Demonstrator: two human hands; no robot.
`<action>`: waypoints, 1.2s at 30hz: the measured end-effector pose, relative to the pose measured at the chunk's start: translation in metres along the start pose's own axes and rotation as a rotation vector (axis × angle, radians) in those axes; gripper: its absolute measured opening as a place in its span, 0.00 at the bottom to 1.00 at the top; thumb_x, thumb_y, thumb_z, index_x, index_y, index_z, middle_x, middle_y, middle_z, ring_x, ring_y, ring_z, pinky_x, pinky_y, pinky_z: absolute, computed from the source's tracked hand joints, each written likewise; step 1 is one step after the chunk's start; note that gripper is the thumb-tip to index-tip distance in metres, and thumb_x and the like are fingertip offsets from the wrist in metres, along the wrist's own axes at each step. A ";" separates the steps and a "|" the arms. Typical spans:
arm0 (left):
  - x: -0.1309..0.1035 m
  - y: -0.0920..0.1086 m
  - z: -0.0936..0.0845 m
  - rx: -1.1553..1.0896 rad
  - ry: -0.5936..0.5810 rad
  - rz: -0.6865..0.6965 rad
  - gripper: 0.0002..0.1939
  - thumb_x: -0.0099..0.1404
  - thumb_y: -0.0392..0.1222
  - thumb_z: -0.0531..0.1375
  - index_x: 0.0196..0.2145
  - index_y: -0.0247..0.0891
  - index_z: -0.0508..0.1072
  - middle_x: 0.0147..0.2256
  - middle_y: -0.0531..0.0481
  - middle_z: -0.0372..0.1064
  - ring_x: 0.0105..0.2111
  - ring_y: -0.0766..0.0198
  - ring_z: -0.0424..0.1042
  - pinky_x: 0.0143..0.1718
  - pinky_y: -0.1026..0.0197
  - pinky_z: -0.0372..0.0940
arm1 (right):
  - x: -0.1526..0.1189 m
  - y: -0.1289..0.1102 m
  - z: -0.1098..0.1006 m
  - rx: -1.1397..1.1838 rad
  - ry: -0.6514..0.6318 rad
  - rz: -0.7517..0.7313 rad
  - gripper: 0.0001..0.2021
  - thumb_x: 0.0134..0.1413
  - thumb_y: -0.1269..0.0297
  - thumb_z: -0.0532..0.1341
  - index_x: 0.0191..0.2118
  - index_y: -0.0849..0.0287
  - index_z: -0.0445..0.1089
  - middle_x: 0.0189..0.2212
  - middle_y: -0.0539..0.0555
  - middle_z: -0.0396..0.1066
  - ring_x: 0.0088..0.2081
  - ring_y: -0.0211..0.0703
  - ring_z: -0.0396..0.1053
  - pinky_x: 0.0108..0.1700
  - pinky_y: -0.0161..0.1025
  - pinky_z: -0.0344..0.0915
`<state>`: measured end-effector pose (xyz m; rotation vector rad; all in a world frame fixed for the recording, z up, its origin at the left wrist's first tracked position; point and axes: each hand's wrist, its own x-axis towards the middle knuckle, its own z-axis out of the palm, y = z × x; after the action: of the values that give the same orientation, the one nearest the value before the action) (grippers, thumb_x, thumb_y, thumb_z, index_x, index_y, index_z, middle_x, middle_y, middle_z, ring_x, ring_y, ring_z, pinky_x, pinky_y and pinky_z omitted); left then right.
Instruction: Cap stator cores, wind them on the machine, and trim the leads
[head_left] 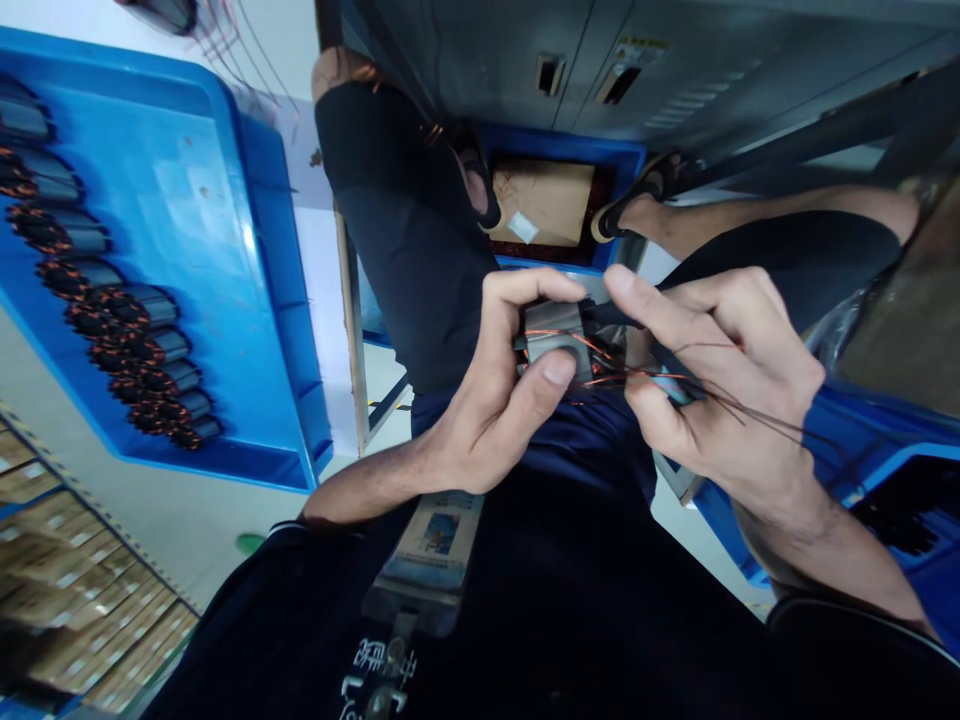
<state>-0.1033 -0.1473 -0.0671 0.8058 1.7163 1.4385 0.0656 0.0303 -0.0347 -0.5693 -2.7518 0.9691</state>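
My left hand [502, 380] grips a motor stator [556, 335], a grey metal core with copper windings, thumb on the near side and index finger on the far side. Loose copper wires [607, 378] run from its right end across to my right hand [727, 370]. That hand is closed around a small tool with a light-blue grip [669, 386]; my fingers cover most of it, so its kind is unclear. The wires pass by the right thumb and fingers and trail past the palm. Both hands are over my lap, close together.
On the left, a blue tray [202, 200] holds several stators [150, 345] in rows. A blue bin with cardboard [551, 195] lies on the floor between my feet. Grey cabinets [487, 60] stand ahead. Another blue bin [840, 440] with dark parts is at right.
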 end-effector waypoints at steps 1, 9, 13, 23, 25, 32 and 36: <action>0.000 0.000 0.000 -0.062 -0.040 0.010 0.20 0.86 0.62 0.60 0.68 0.57 0.72 0.60 0.45 0.78 0.58 0.46 0.85 0.61 0.41 0.87 | 0.000 -0.001 0.000 0.007 0.006 0.002 0.34 0.78 0.62 0.63 0.83 0.32 0.67 0.45 0.56 0.77 0.45 0.58 0.80 0.55 0.59 0.82; 0.014 -0.005 0.017 -0.532 -0.092 -0.334 0.18 0.83 0.66 0.59 0.52 0.52 0.62 0.50 0.51 0.77 0.32 0.60 0.76 0.26 0.56 0.78 | 0.001 0.008 0.020 0.237 0.024 0.005 0.33 0.72 0.74 0.67 0.75 0.39 0.79 0.64 0.49 0.88 0.50 0.56 0.91 0.53 0.53 0.90; 0.020 -0.004 0.021 -0.573 -0.102 -0.370 0.20 0.81 0.64 0.61 0.50 0.51 0.58 0.52 0.51 0.77 0.38 0.58 0.78 0.31 0.54 0.78 | 0.002 0.009 0.026 0.312 0.022 0.049 0.30 0.74 0.74 0.66 0.75 0.41 0.80 0.66 0.50 0.86 0.48 0.53 0.90 0.54 0.53 0.90; 0.019 0.005 0.032 -0.760 0.116 -0.449 0.17 0.82 0.58 0.68 0.47 0.47 0.67 0.42 0.52 0.68 0.35 0.63 0.73 0.34 0.61 0.72 | 0.007 0.014 0.035 0.165 0.075 0.040 0.25 0.74 0.73 0.66 0.69 0.51 0.84 0.60 0.50 0.90 0.45 0.46 0.90 0.55 0.43 0.89; 0.021 0.003 0.032 -0.809 0.157 -0.498 0.18 0.82 0.57 0.69 0.46 0.46 0.66 0.39 0.53 0.65 0.32 0.65 0.69 0.31 0.63 0.68 | 0.012 0.020 0.042 0.248 0.021 0.081 0.26 0.73 0.75 0.64 0.69 0.50 0.85 0.61 0.49 0.89 0.53 0.48 0.92 0.61 0.44 0.88; 0.023 0.012 0.022 -0.837 0.145 -0.537 0.15 0.77 0.50 0.70 0.49 0.48 0.68 0.42 0.52 0.71 0.34 0.63 0.69 0.34 0.60 0.69 | 0.011 0.032 0.040 0.330 -0.016 0.102 0.33 0.67 0.75 0.63 0.75 0.55 0.79 0.63 0.53 0.88 0.57 0.50 0.89 0.66 0.50 0.85; 0.019 0.019 0.019 -0.828 0.095 -0.478 0.17 0.78 0.53 0.73 0.52 0.50 0.69 0.42 0.54 0.71 0.33 0.64 0.69 0.34 0.60 0.70 | 0.003 0.025 0.022 0.226 -0.034 0.050 0.33 0.73 0.70 0.61 0.79 0.50 0.75 0.52 0.55 0.85 0.47 0.49 0.82 0.57 0.52 0.85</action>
<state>-0.0968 -0.1180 -0.0524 -0.1153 1.0867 1.6385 0.0645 0.0372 -0.0677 -0.5899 -2.6180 1.2913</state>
